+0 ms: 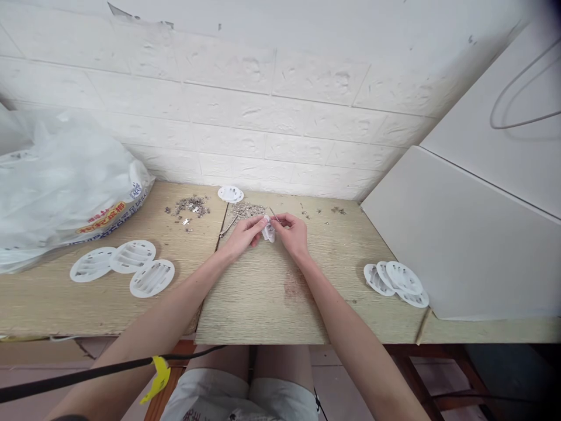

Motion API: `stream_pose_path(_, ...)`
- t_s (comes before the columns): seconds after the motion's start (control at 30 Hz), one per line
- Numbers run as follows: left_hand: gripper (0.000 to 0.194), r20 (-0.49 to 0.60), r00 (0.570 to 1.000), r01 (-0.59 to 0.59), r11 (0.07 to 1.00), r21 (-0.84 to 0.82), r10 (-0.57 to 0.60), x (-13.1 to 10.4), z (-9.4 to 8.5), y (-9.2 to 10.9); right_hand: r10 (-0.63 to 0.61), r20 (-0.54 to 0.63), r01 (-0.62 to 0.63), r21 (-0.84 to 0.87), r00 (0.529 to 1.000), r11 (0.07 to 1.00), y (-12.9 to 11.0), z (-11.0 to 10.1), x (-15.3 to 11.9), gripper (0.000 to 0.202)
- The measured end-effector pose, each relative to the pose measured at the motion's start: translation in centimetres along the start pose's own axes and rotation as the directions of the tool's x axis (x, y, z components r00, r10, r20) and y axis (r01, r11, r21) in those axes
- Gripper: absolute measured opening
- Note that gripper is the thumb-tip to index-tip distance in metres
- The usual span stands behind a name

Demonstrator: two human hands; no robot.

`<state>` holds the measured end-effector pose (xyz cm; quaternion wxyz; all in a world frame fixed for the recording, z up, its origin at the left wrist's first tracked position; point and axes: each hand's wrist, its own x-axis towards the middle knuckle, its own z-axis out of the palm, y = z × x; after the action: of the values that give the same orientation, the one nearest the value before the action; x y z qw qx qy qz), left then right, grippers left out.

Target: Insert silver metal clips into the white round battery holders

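Note:
Over the middle of the table, my left hand [245,234] is closed on a white round plastic piece [269,233], which is tipped up on edge. My right hand [291,234] is closed around a thin pointed metal tool [274,214], its tip rising up and to the left beside the piece. Whether it is a pair of tweezers I cannot tell. Just beyond the left hand lies a pile of small metal parts [249,209]. A slim metal tool [228,227] rests on the table left of that hand. The fingers partly hide the white piece.
Several slotted white discs lie in groups at left [152,278], back [230,194] and right [403,277]. More small metal parts [193,206] are at back left, a few [338,210] at back right. A large plastic bag [65,181] and a grey-white panel [464,234] flank the table.

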<state>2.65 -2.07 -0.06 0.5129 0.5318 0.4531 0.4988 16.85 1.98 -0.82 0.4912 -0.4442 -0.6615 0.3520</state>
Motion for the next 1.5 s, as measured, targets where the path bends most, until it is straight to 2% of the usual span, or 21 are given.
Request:
stream_pose_path(0.43, 0.038, -0.032, 0.999, 0.005, 1.000, 0.023, -0.005, -0.07, 0.19, 0.13, -0.003, -0.023, 0.001, -0.057, 1.000, 0.998, -0.29, 0.19, -0.28, 0.014)
stream_pose_path(0.67, 0.037, -0.043, 0.999, 0.000, 1.000, 0.016, 0.001, -0.10, 0.17, 0.08, -0.124, 0.029, 0.127, -0.160, 0.992, 0.979, -0.07, -0.14, -0.25, 0.017)
stream_pose_path(0.83, 0.038, -0.055, 0.998, 0.003, 1.000, 0.016, -0.002, -0.03, 0.21, -0.01, -0.150, 0.047, 0.156, -0.175, 0.988, 0.972, 0.20, -0.20, -0.10, 0.016)
stream_pose_path(1.13, 0.039, -0.040, 0.999, -0.008, 1.000, 0.019, 0.008, 0.14, 0.11, -0.28, -0.009, 0.040, 0.011, -0.046, 0.999, 0.999, -0.10, -0.19, -0.02, 0.017)
stream_pose_path(1.5, 0.040, -0.014, 0.998, -0.054, 0.991, 0.124, 0.056, -0.31, 0.42, 0.06, -0.007, -0.030, 0.004, -0.091, 1.000, 0.996, -0.59, -0.21, -0.53, 0.011)
